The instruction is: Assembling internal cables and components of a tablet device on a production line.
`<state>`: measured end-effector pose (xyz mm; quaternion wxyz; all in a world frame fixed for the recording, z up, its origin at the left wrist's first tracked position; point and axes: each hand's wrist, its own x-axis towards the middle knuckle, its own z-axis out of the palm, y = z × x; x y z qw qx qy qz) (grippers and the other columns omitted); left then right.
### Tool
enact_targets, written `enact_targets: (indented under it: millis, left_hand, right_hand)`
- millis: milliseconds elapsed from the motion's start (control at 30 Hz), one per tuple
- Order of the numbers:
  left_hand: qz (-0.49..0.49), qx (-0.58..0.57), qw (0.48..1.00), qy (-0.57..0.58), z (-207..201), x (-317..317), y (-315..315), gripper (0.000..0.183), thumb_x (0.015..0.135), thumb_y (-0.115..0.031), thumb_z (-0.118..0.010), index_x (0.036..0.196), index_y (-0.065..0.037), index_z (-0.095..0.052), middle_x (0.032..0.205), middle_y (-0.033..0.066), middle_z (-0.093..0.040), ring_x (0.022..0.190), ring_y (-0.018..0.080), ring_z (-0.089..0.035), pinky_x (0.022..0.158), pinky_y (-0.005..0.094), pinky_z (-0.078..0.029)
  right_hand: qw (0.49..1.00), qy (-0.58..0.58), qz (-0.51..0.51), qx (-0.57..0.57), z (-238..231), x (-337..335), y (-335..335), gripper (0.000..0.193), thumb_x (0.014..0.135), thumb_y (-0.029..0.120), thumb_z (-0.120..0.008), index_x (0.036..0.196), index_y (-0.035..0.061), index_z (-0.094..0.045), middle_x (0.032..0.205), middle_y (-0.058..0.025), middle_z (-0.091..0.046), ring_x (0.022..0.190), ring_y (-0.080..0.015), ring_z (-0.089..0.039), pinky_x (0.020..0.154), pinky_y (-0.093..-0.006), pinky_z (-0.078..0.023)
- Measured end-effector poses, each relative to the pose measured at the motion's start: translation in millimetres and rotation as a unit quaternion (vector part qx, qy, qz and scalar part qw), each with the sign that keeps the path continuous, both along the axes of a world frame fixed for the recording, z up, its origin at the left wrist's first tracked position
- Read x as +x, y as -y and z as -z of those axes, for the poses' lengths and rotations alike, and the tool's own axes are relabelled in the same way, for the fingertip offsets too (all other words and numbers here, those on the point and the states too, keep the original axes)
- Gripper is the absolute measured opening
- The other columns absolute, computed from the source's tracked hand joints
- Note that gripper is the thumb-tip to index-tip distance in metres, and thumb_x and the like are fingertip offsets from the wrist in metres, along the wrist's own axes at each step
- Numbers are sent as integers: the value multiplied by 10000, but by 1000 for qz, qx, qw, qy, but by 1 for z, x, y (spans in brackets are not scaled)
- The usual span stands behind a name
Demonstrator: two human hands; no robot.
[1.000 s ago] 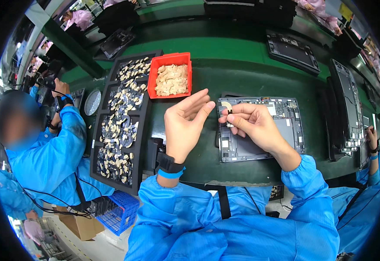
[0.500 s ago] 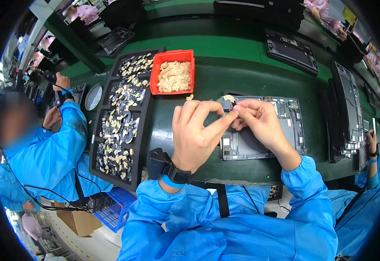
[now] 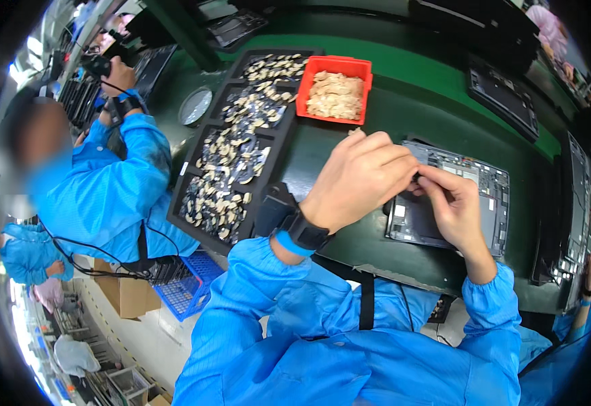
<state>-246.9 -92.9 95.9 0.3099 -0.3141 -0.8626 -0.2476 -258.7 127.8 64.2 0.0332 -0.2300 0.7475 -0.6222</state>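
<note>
My left hand is closed, its fingertips pinched together over the upper left of an opened flat device shell. Against them, from the right, come the pinched thumb and forefinger of my right hand. A small dark bit shows at the meeting fingertips; most of it is hidden, so its kind cannot be made out. The shell lies on the green table with circuit parts along its far side. On my left wrist sits a black strapped device above a blue band.
A red bin of cream paper pieces stands beyond my left hand. Beside it, a black compartment tray holds many dark pieces with cream tabs. Stacked device shells stand at the right. A co-worker in blue works at the left.
The view has swung, shifting the scene rightward. A dark piece with a curved cream tab showed between my hands before; now my left fingers have closed in and the tab is out of sight.
</note>
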Motion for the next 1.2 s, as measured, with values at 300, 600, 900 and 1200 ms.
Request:
enact_targets:
  millis: [300, 600, 900, 1200]
  left_hand:
    - [-74, -86, 987, -117, -10, -25, 36, 104, 780, -145, -813, 838, -137, -728, 863, -10, -748, 759, 224, -683, 702, 365, -498]
    - [-131, 255, 935, 210, 3, 0, -13, 383, 983, -347, -749, 1049, 27, -795, 764, 156, -776, 680, 190, -745, 603, 358, -522]
    - [124, 290, 862, 396, -7, 7, -78, 240, 1042, -185, -694, 1027, 41, -771, 726, 44, -695, 746, 29, -551, 639, 263, -481]
    - [146, -113, 969, 163, 33, -69, -109, 582, 939, -389, -738, 1461, -167, -611, 1440, 208, -583, 1281, 391, -571, 1084, 481, -448]
  right_hand:
    - [1000, -5, 11, 7, -2, -4, 8, 245, 1013, -21, -626, 1231, -46, -735, 1058, -150, -801, 946, -174, -769, 821, -295, -608]
    - [873, -421, 136, 205, 1, -20, 5, 373, 860, -45, -696, 1230, -9, -725, 1213, -172, -755, 1193, -338, -713, 946, -412, -600]
    - [968, 68, 74, -229, -10, 15, -37, 254, 1058, 116, -654, 1226, -63, -718, 1125, -139, -771, 1102, -173, -710, 993, -317, -550]
    - [941, 148, 217, -215, -2, 30, -143, 179, 1038, 91, -681, 1170, -26, -651, 846, -61, -733, 725, -77, -610, 692, -205, -473]
